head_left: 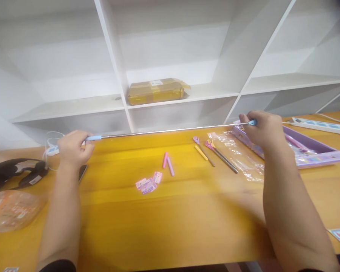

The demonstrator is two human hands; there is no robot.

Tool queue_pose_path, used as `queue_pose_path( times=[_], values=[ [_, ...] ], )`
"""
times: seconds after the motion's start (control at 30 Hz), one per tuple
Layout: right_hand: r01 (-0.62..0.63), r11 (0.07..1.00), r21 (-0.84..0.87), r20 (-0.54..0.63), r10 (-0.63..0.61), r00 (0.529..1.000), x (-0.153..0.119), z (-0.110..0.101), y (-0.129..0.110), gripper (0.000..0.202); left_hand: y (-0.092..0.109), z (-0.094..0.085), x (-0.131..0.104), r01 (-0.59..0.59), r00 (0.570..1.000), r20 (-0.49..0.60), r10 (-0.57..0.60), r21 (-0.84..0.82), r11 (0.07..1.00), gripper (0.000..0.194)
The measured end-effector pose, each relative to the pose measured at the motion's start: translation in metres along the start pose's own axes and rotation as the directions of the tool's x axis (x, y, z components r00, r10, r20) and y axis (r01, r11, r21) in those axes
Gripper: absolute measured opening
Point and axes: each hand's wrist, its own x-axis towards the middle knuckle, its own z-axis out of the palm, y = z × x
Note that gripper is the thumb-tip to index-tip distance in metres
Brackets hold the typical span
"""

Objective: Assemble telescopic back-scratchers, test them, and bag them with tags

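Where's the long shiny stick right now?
In the head view, the long shiny stick runs across the middle, held between the left hand and the right hand, and shows below the taped box on the shelf.

A polished metal rod [172, 130] with a smooth plastic grip [93, 138] gleams above a glossy wood-grain tabletop [187, 215], crinkled clear plastic film [243, 160] at right, tape-slick cardboard box [155, 91] far.

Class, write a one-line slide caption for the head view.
Left hand and right hand hold a thin metal rod by its light-blue ends above a yellow-brown desk.
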Motion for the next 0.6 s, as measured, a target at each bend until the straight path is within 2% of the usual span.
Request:
queue_pose_path(
  times=[0.2, 0.4, 0.6],
  values=[
    [-0.016, 1.0, -0.023, -0.012, 0.015, 1.0, 0.0, 0.0, 0.004, 0.03, 0.007, -0.003, 0.003, 0.029, 0.999, 0.022, -0.03, 0.019, 0.999, 0.013],
    [-0.05, 0.998, -0.041, -0.024, 0.049, 0.998, 0.0, 0.0, 0.006, 0.028, 0.016, -0.007, 0.007, -0.008, 1.0, -0.012, 0.008, -0.001, 1.0, 0.007],
    [-0.082, 0.996, -0.034, -0.029, 0.081, 0.996, 0.0, -0.004, 0.005, 0.028, 0.016, -0.009, 0.007, 0.016, 1.0, -0.003, -0.016, 0.013, 1.0, 0.01]
  ],
)
